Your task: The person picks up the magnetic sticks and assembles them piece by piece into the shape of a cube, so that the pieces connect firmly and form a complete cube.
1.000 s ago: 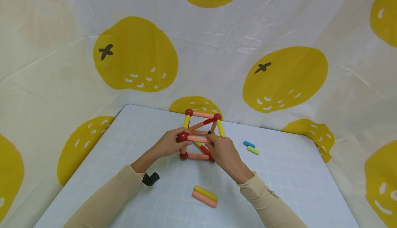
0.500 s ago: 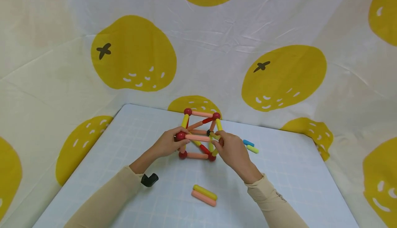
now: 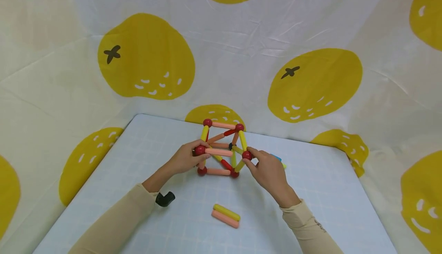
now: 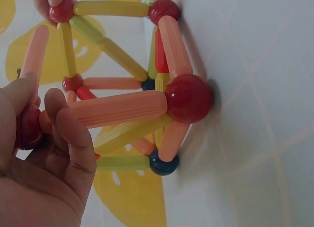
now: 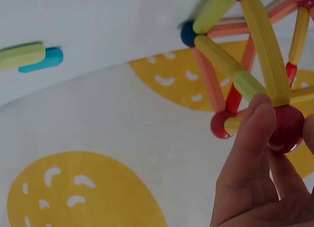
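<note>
A box-shaped frame of ball-and-rod toy pieces (image 3: pixel 223 125) stands on the table, with red and dark blue balls joining pink, yellow, green and red rods. At its upper front left corner, my left hand (image 3: pixel 182 160) grips a red ball (image 4: pixel 30 126) between thumb and fingers. A pink rod (image 3: pixel 219 152) reaches rightward from that ball, and its far end is free. Across a small gap, my right hand (image 3: pixel 271 171) pinches the opposite red ball (image 5: pixel 286 129), where yellow rods meet. A green rod and a yellow one form a diagonal near the right fingers.
Nearer on the table (image 3: pixel 193 231) lie a yellow rod (image 3: pixel 226 212) and a pink rod (image 3: pixel 225 219) side by side. A short green rod (image 5: pixel 22 56) and a blue rod (image 5: pixel 44 61) lie right of the frame. Behind hangs fruit-printed cloth (image 3: pixel 235 73).
My right hand has moved right, off the pink rod's end and onto the red corner ball, which now shows. The left hand keeps its grip on the other ball.
</note>
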`<state>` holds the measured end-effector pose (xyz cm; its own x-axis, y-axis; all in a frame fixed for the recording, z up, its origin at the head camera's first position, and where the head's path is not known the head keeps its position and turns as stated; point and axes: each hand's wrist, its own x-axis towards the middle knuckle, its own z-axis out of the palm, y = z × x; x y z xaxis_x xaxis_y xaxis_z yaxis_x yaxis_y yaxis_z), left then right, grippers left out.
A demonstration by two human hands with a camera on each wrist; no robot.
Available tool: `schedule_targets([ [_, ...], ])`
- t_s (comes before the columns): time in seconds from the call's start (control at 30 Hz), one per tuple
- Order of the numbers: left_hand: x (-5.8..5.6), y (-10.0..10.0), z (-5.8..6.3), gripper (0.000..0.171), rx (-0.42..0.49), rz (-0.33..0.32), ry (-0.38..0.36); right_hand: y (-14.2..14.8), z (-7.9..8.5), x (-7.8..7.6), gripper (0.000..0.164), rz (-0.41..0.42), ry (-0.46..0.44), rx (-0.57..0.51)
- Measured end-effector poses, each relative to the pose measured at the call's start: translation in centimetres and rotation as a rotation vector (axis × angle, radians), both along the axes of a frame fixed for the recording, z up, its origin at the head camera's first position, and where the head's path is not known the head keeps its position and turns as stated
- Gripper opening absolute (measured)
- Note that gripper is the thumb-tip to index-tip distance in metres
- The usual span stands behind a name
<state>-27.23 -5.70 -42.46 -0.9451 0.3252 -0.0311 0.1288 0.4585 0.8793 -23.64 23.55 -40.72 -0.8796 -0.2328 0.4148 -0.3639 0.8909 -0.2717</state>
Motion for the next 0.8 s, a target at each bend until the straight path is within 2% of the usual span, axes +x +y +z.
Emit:
schedule_targets([
  [0.2, 0.0, 0.1, 0.0, 0.032, -0.019, 0.014, -0.003, -0.3, 0.0, 0.0, 0.046, 0.005, -0.006, -0.005],
  [0.47, 0.0, 0.1, 0.0, 0.032, -0.002, -0.010, -0.005, -0.9, 0.1, 0.0, 0.047, -0.015, -0.040, 0.010],
  [0.8, -0.1, 0.3, -0.1, 0.032, 0.011, -0.006, 0.001, -1.6, 0.2, 0.0, 0.046, 0.007, -0.009, 0.004],
])
